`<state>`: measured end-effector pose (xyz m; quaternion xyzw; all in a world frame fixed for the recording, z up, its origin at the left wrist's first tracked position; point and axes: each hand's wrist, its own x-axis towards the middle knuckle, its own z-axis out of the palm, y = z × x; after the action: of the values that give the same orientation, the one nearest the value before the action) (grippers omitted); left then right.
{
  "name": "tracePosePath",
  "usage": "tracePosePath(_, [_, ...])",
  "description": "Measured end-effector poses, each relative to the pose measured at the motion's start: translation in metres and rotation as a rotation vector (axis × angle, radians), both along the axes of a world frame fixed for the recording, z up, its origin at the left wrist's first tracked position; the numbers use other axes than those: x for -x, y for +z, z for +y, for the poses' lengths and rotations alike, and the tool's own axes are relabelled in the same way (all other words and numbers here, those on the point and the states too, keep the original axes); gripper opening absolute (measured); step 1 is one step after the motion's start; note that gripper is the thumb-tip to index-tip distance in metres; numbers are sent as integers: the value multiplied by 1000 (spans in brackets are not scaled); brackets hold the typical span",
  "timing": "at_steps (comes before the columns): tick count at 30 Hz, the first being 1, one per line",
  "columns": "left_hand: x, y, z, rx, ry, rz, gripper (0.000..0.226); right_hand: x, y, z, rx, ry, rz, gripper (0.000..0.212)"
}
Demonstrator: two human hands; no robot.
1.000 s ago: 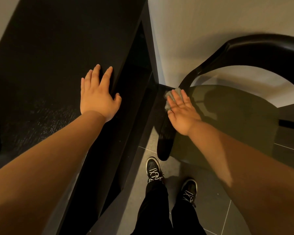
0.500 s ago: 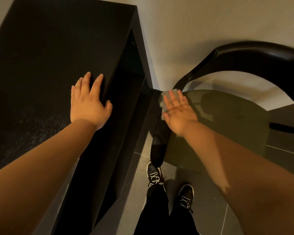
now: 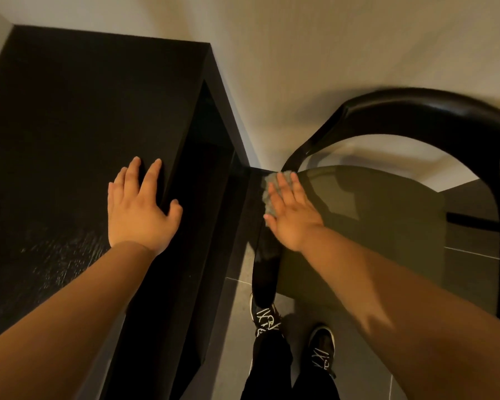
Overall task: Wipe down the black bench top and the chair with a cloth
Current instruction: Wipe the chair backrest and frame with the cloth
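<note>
The black bench top fills the left of the view. My left hand rests flat on it near its right edge, fingers straight, thumb over the edge. To the right stands the chair with a dark olive seat and a curved black backrest. My right hand presses a small grey cloth flat against the seat's left rear corner, beside the black armrest. Most of the cloth is hidden under my fingers.
A pale wall runs behind the bench and chair. An open black compartment lies below the bench top's right edge. Grey floor tiles show between bench and chair, with my two black shoes on them.
The view has shifted, showing more of the bench's far end. My right hand with the cloth has slid slightly along the seat's left rear corner. The left hand stays flat on the bench.
</note>
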<state>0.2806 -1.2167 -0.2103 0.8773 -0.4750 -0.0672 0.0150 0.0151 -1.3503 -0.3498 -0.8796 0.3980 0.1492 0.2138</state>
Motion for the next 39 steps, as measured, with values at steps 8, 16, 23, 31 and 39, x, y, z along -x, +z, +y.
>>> tracePosePath(8, [-2, -2, 0, 8, -3, -12, 79, -26, 1, -41, 20, -238, 2, 74])
tracePosePath(16, [2, 0, -1, 7, -5, -15, 76, 10, 11, 15, -79, 7, 7, 74])
tracePosePath(23, [43, -11, -14, 189, 46, -37, 68, 16, 16, -86, 181, 222, 107, 71])
tracePosePath(31, [193, -125, -80, -17, -73, 333, 79, 35, -14, -113, 333, 384, -63, 73])
tracePosePath(39, [208, -164, -95, -47, -39, 125, 88, 53, -13, -173, 961, 463, 201, 59])
